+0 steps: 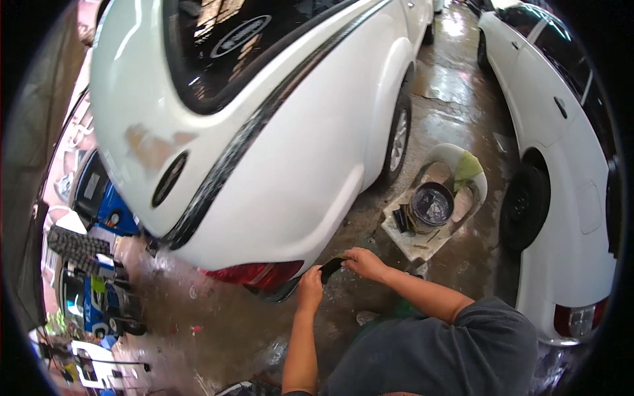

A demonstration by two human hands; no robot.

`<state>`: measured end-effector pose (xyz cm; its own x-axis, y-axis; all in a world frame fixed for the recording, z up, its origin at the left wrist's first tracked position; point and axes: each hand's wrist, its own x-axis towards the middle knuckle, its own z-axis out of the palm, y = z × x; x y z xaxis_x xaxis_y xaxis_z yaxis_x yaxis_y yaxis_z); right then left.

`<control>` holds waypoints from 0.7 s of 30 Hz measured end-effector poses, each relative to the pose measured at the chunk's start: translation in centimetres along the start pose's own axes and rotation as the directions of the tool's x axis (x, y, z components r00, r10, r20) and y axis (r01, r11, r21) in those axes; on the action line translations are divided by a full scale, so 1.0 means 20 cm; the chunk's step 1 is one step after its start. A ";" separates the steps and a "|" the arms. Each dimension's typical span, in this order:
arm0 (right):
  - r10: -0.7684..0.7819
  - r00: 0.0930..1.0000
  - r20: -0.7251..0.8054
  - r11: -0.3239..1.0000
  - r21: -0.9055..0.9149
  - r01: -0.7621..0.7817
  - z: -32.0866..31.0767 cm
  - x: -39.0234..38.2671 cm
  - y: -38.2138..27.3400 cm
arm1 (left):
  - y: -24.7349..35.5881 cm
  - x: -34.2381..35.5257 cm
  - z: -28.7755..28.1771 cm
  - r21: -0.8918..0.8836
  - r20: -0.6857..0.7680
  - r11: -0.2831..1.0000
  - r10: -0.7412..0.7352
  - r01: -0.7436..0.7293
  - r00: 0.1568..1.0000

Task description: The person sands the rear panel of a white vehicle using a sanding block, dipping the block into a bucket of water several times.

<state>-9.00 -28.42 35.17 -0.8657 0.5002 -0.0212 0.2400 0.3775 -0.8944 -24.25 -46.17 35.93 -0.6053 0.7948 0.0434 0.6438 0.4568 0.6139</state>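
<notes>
Between my two hands is a dark, bent sheet of sandpaper (332, 268), black with a brownish edge. My left hand (310, 288) pinches its left end, close to the red tail light (267, 274) of a white car (297, 158). The fingers of my right hand (365, 263) are closed on the other end, and that forearm reaches in from the right. Both hands are held in front of me above the wet floor, at the car's rear corner. A bare tan patch (155, 146) shows in the white paint beside the oval badge (170, 179).
To the right on the floor is a cut-open white container (404, 245) with a dark bucket (432, 203) of water, a green cloth (468, 167) and black pieces. Another white car (555, 132) stands at the right. Blue-and-black machines (112, 211) are at the left.
</notes>
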 end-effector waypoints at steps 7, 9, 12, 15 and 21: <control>-0.293 0.956 0.005 0.913 -0.294 0.282 0.28 0.03 -0.36 | 0.13 -0.20 -0.28 0.480 -0.216 0.877 0.136 -0.016 0.967; -0.314 0.948 0.052 0.898 -0.307 0.315 0.27 0.06 -0.56 | 0.13 -0.20 -0.36 0.419 -0.265 0.908 0.108 0.014 0.958; -0.411 0.908 0.080 0.869 -0.267 0.417 0.21 0.11 -0.77 | 0.16 -0.15 -0.53 0.185 -0.421 0.971 0.216 -0.150 0.881; -0.561 0.827 0.038 0.811 -0.173 0.558 0.06 0.20 -0.95 | 0.28 -0.05 -0.78 0.286 -0.487 0.892 0.450 -0.350 0.749; -0.693 0.721 -0.017 0.721 -0.017 0.692 -0.33 0.30 -1.39 | 0.61 0.17 -1.23 0.503 -0.523 0.764 0.641 -0.403 0.562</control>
<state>-17.96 -30.81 62.74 -0.7830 0.1124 0.6118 -0.4186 0.6322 -0.6520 -29.91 -47.67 63.01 -0.1727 0.5307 0.8298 0.9717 0.2296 0.0554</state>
